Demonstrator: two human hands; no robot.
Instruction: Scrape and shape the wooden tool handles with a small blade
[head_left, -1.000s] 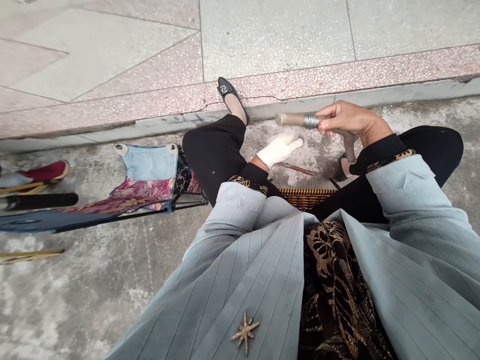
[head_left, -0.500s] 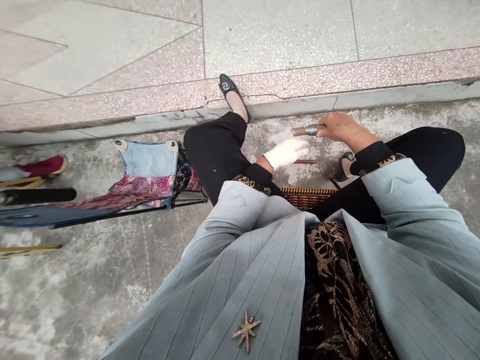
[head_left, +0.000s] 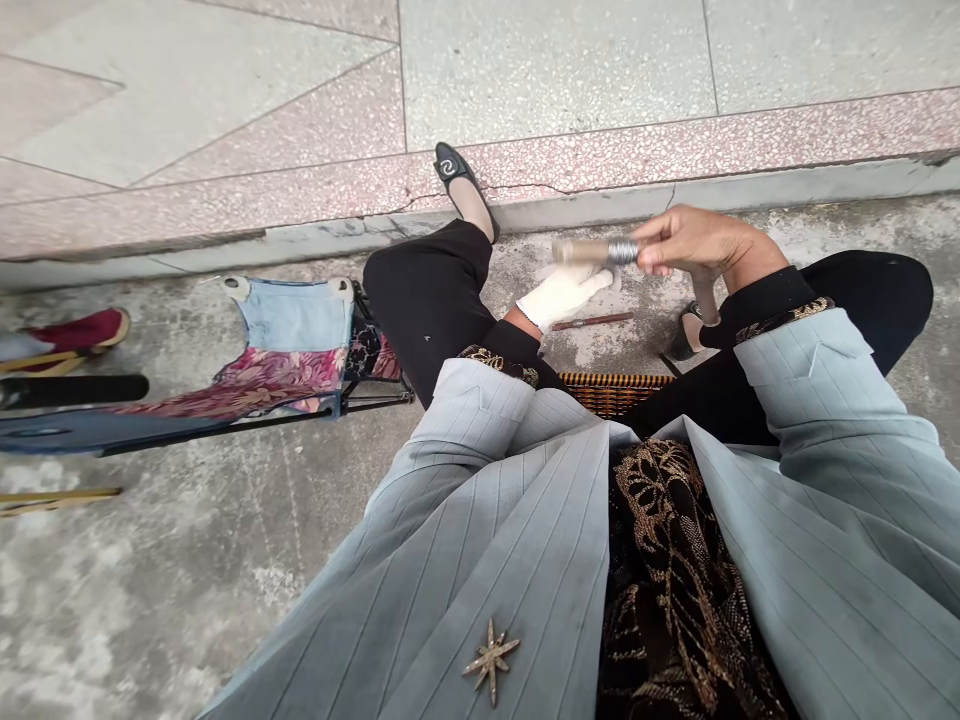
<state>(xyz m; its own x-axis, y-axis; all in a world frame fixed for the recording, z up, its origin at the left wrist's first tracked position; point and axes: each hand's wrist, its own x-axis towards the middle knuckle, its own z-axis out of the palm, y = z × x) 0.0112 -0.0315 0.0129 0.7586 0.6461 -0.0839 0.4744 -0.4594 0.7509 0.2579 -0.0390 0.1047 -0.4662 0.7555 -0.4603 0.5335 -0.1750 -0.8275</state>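
White-gloved left hand (head_left: 566,292): near the ground (head_left: 262,520); grip, can't tell.
Wire-bound tool (head_left: 594,251): above that hand; likely stiff, hefty, sturdy; best held behind the wire (head_left: 622,250).
Bare right hand (head_left: 694,243): closed around the tool.

The left hand (head_left: 566,295) wears a white knitted glove (head_left: 556,298) with a thin dark edge at the wrist; the right hand (head_left: 694,240), which makes the grip, is bare. Just behind the grip comes a black inner sleeve (head_left: 772,292) with gold-patterned trim (head_left: 784,318), then the broad, notched, turned-back cuff (head_left: 817,355) of a pale grey-blue striped jacket (head_left: 450,560). Farther back from the grip, the jacket parts over a black-and-gold patterned top (head_left: 667,560); a many-pointed star brooch (head_left: 491,660) adorns its left front. The trousers (head_left: 431,300) are black. Across from the grip, a black flat shoe (head_left: 442,153) bears a round pale emblem (head_left: 448,166).
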